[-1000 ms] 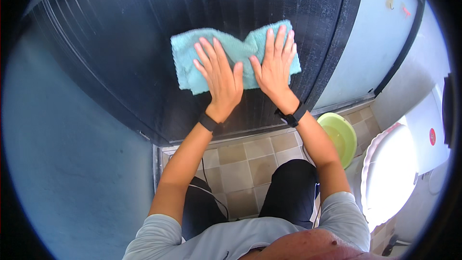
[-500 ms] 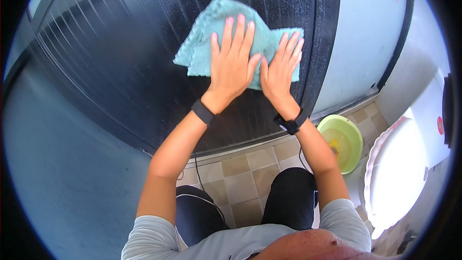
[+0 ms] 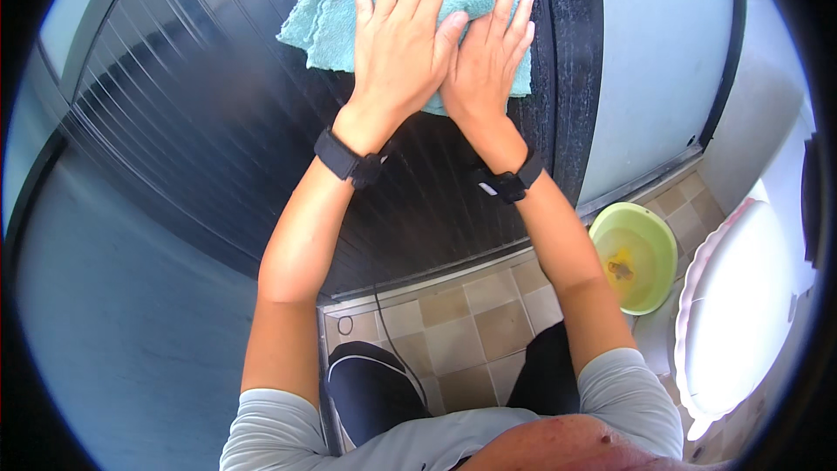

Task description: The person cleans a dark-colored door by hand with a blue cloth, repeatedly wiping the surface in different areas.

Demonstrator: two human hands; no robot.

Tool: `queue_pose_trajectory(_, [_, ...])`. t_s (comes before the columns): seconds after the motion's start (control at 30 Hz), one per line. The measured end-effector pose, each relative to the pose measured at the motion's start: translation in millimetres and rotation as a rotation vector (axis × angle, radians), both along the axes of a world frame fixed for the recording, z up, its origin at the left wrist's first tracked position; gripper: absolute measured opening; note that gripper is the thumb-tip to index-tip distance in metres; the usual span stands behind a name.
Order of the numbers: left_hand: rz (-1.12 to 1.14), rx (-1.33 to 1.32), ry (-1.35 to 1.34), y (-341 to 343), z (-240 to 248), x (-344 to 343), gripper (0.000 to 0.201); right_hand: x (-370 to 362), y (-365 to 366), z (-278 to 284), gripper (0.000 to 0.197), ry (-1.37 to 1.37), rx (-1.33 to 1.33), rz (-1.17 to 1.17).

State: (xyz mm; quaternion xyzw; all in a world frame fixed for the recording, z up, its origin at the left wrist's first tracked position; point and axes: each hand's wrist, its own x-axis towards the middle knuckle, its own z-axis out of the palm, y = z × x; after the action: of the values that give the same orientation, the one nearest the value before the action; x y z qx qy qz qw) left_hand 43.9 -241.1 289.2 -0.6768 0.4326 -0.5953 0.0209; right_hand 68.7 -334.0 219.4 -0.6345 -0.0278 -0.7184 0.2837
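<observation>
A teal cleaning cloth (image 3: 327,22) lies spread against a dark ribbed door panel (image 3: 253,113). Flat on the cloth rests my left hand (image 3: 397,52), its fingers stretched upward and slightly apart. My right hand (image 3: 488,61) presses on the cloth's right part, fingers also extended, its thumb side touching the left hand's thumb. Neither hand grips the cloth; both lie open over it. The cloth's top edge runs up to the picture's upper rim. Black bands circle both wrists.
A green basin (image 3: 641,244) with water and something yellow in it stands on the tiled floor (image 3: 471,323) at right. Beside it is a white, scallop-edged lid or seat (image 3: 741,314). A pale blue wall (image 3: 113,296) rises at left, and a thin black cable (image 3: 388,331) hangs near my legs.
Both hands and the cloth have moved up and slightly left in the picture. The hands have come closer together, and the thumbs now touch. The view has shifted a little too.
</observation>
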Motion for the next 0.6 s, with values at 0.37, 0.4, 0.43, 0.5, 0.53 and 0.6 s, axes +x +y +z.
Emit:
queue_pose_trajectory(0.37, [0.15, 0.236, 0.243, 0, -63, -8, 0.061, -1, 31, -98, 0.076, 0.268, 0.44, 0.122])
queue_pose_trajectory(0.4, [0.159, 0.239, 0.241, 0, -59, -6, 0.061, -3, 34, -103, 0.076, 0.266, 0.442, 0.131])
queue_pose_trajectory(0.43, [0.112, 0.25, 0.224, 0, -54, -1, 0.062, -4, 37, -107, 0.076, 0.278, 0.452, 0.144])
queue_pose_trajectory(0.5, [0.032, 0.262, 0.196, -6, -43, 0, 0.062, -10, 33, -103, 0.077, 0.28, 0.466, 0.157])
queue_pose_trajectory(0.53, [0.035, 0.264, 0.2, -10, -37, 1, 0.062, -10, 28, -98, 0.077, 0.283, 0.468, 0.16])
queue_pose_trajectory(0.6, [-0.001, 0.172, 0.086, -16, -22, 6, 0.059, -12, 19, -82, 0.076, 0.22, 0.43, 0.183])
